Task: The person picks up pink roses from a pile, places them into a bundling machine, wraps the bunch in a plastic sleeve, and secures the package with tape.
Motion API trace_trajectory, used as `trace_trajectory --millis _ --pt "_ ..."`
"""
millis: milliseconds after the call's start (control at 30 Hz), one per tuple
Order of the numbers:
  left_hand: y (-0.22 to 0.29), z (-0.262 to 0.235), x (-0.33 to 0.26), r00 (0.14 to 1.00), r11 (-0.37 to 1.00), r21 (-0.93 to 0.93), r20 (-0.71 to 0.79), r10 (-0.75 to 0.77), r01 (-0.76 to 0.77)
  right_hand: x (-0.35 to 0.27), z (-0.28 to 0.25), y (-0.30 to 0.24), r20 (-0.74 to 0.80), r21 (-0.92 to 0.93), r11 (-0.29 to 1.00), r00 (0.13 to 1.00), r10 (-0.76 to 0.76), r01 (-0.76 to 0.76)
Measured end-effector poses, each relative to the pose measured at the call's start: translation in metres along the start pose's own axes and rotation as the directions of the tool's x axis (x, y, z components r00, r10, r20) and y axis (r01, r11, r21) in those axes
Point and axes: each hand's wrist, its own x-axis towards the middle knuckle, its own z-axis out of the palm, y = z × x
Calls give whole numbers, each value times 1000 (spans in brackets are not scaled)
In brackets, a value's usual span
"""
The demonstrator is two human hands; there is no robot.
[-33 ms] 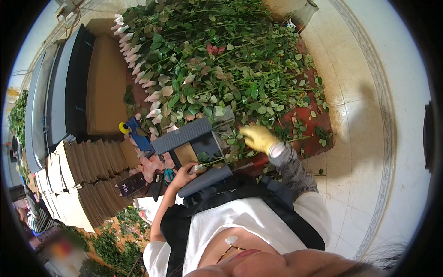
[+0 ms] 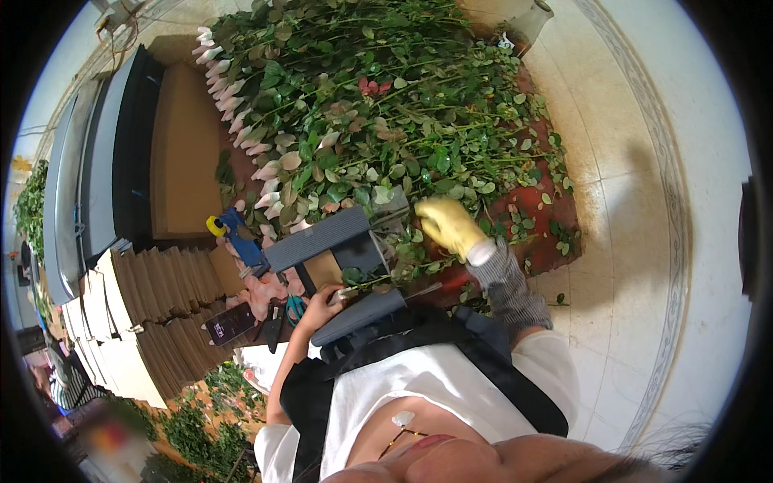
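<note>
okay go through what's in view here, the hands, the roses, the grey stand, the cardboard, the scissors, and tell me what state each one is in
Right hand: yellow-gloved, reaching into the stems; grip cannot be told.
Left hand: bare, closed on a stem at the grey stand.
Rose stems: heaped, leafy, pale buds closed.
Grey stand: upper and lower bars apart, a stem lying between.
Cardboard sheets: flat, stacked in rows.
Scissors: lying unused beside the left hand.
Phone: lying flat, screen dark.

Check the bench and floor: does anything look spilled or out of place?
Yes. Loose green leaves lie scattered over the red mat and onto the tiled floor, right of the heap of cut rose stems; they seem to be shed trimmings.
</note>
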Motion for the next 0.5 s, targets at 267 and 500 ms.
trace_trajectory --millis 267,500 --pt "-4 12 3 986 939 -338 -126 -105 57 190 1 27 -555 -411 905 756 -347 113" --pt "21 0 4 975 968 233 -176 138 -95 155 -60 26 -607 -157 985 780 -153 71"
